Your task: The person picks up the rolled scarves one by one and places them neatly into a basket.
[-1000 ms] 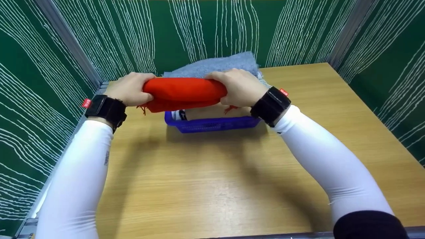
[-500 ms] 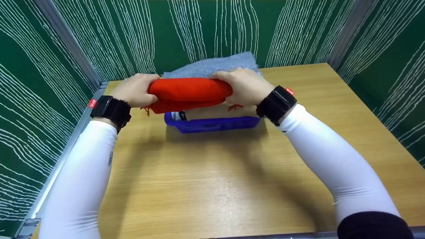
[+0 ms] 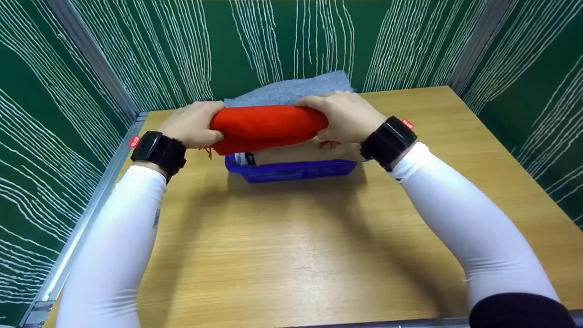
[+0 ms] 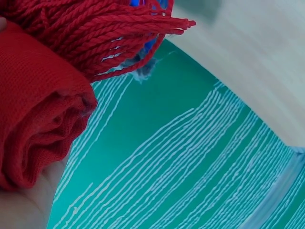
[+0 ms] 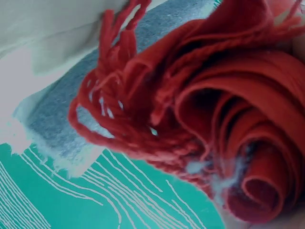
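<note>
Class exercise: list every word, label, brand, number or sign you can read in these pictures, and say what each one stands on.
Red tag on the left wristband: white marks, too small to read.
Red tag on the right wristband: white marks, too small to read.
Small dark mark on the left sleeve: too blurred to read.
Red scarf, blue basket: no text visible.
</note>
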`<state>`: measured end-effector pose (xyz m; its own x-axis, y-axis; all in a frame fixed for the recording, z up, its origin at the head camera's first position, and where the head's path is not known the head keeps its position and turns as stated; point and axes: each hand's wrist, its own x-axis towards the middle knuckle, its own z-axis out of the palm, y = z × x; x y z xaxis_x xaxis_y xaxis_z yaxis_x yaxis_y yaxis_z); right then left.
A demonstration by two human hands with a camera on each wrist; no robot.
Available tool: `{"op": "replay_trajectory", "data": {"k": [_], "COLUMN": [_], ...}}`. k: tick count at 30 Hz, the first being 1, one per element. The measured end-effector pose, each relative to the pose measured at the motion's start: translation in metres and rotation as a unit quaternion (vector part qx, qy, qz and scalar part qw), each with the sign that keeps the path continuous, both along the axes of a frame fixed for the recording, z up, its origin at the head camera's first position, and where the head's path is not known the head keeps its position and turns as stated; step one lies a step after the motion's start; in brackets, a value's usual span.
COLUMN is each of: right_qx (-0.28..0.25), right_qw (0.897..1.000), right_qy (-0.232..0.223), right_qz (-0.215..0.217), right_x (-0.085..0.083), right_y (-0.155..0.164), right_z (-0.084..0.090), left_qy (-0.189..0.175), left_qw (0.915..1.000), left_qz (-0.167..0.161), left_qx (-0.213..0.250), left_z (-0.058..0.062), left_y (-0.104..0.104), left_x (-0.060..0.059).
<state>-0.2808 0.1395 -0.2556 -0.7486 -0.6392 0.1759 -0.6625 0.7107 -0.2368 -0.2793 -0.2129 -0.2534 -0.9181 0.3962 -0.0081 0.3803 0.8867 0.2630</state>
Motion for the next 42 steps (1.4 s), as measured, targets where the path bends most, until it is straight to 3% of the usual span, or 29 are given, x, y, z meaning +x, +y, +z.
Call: {"op": "replay_trajectory", "data": {"k": [7, 25, 42], "right_qx": [0.007, 0.029, 0.034], "right_qw": [1.000, 0.999, 0.999], "right_qy": [0.013, 0.039, 0.040], "right_qz": [0.002, -0.001, -0.007], "right_x": [-0.003, -0.003, -0.007], "right_y": [0.008, 0.023, 0.032], "right_z": [-0.005, -0.006, -0.008], "left_qy": [0.002, 0.054, 0.074], "left_qw": [1.0000, 0.9973, 0.9950], "left_qz": [-0.003, -0.036, -0.054], "left_qx": [-0.004, -0.036, -0.040], "left_z": [-0.006, -0.015, -0.017], "left_y": [0.007, 0.018, 0.026], "left_x": [0.000, -0.006, -0.011]}}
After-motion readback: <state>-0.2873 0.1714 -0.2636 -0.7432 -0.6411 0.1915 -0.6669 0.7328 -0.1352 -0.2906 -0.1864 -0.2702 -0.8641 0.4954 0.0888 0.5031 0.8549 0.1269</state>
